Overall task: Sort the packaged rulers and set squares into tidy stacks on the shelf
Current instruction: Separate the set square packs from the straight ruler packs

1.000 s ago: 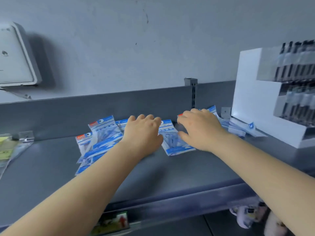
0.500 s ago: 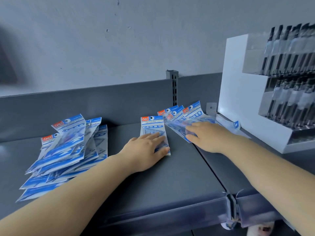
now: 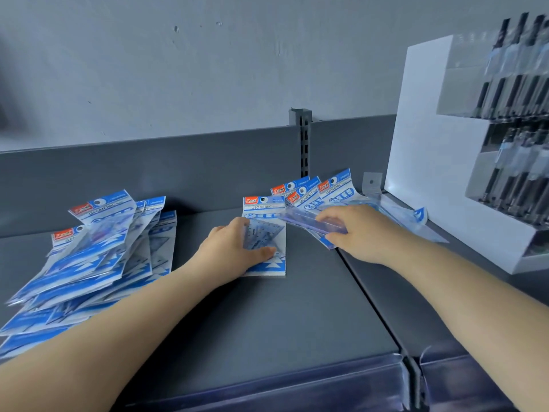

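Grey shelf (image 3: 267, 322) carries blue packets. Left hand (image 3: 234, 251) presses flat on single packet (image 3: 264, 233); right hand (image 3: 356, 230) grasps fanned packets (image 3: 312, 200). Loose pile (image 3: 98, 248) lies left.

Bare shelf (image 3: 267, 322) lies open at front centre. A loose packet pile (image 3: 98, 254) blocks the left; a white display stand (image 3: 430, 173) blocks the right.

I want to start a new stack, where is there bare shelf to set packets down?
Bare shelf lies in front of the single packet under the left hand, toward the front lip. Crowded: the messy pile at left, and the fanned packets under the right hand.
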Available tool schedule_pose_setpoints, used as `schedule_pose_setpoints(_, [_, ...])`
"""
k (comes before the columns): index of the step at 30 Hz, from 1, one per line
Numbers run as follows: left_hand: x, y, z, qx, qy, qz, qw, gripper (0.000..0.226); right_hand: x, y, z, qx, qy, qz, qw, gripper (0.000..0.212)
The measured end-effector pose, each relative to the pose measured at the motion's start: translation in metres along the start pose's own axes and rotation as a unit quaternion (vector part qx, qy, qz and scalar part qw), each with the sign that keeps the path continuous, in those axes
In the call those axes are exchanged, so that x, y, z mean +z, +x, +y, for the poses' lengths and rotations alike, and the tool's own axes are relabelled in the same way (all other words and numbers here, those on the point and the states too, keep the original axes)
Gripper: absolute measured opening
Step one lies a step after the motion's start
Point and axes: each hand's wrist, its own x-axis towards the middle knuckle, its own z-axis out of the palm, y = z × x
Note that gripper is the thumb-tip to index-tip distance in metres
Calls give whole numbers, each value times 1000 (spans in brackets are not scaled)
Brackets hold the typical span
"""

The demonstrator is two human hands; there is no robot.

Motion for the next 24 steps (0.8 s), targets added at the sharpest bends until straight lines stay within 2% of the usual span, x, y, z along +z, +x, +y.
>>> schedule_pose_setpoints(5, [-7, 2, -4, 10, -69, 12, 997, 73, -3, 5, 3, 59, 98, 32, 993, 44])
schedule_pose_setpoints(8, [-11, -3, -3, 13, -130, 36, 991, 70, -4, 7, 4, 77, 111, 52, 989, 53])
schedule_pose_setpoints(13, [-15, -9, 0, 7, -184, 71, 980, 83, -6, 4, 0, 91, 119, 100, 984, 41])
schedule_pose_setpoints(16, [-18, -10, -1, -23, -227, 68, 971, 84, -11, 3, -2, 94, 132, 134, 978, 42])
schedule_pose_setpoints(19, [-20, -15, -1, -55, -296, 50, 952, 74, -16, 2, -9, 76, 176, 152, 970, 31])
schedule_pose_setpoints(24, [-36, -24, 0, -38, -335, 73, 938, 48, -14, -2, -27, 56, 300, 118, 945, 22])
